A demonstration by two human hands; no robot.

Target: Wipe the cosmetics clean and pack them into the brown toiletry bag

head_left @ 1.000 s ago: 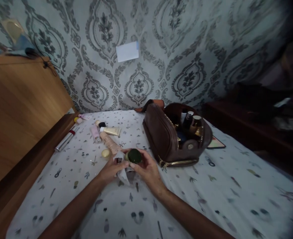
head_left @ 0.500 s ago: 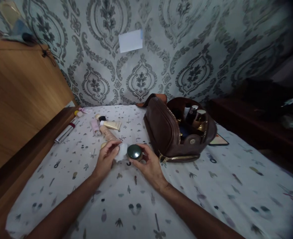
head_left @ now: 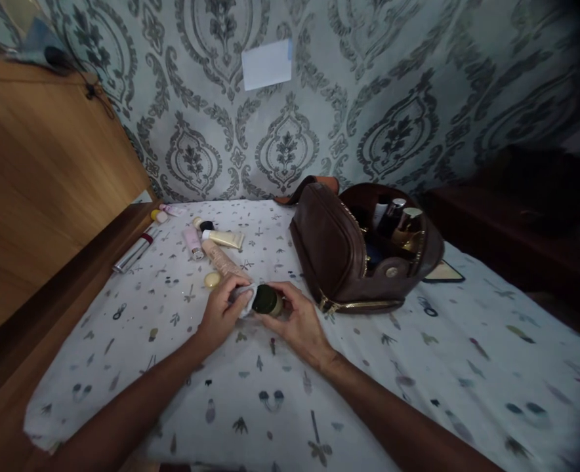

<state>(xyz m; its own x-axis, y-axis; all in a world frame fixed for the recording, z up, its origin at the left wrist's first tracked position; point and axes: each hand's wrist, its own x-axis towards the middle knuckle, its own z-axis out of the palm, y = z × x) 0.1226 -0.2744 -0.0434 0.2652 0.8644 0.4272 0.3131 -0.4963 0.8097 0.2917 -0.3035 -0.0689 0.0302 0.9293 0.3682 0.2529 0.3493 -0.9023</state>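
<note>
My right hand [head_left: 297,322] is closed around a small round jar [head_left: 267,300] with a dark green lid, held on its side so the lid faces left. My left hand [head_left: 225,308] pinches a white cloth or tissue [head_left: 247,303] and presses it against the lid. Just beyond my left fingers lie a peach tube [head_left: 220,257] and a round yellow lid or pot [head_left: 212,280]. To the right of my hands stands a brown toiletry bag [head_left: 327,246], unzipped, with several bottles [head_left: 393,216] inside.
Further back left are a cream tube [head_left: 225,238], a pink tube [head_left: 193,244] and a small black-capped item [head_left: 206,225]. A silvery stick-shaped item [head_left: 135,250] lies by the wooden edge. A flat card-like thing [head_left: 445,271] lies behind the bag on the patterned sheet [head_left: 270,432].
My left hand has brought the white cloth right against the jar's lid. The jar has turned from lid up to lid facing left. The view has shifted slightly.
</note>
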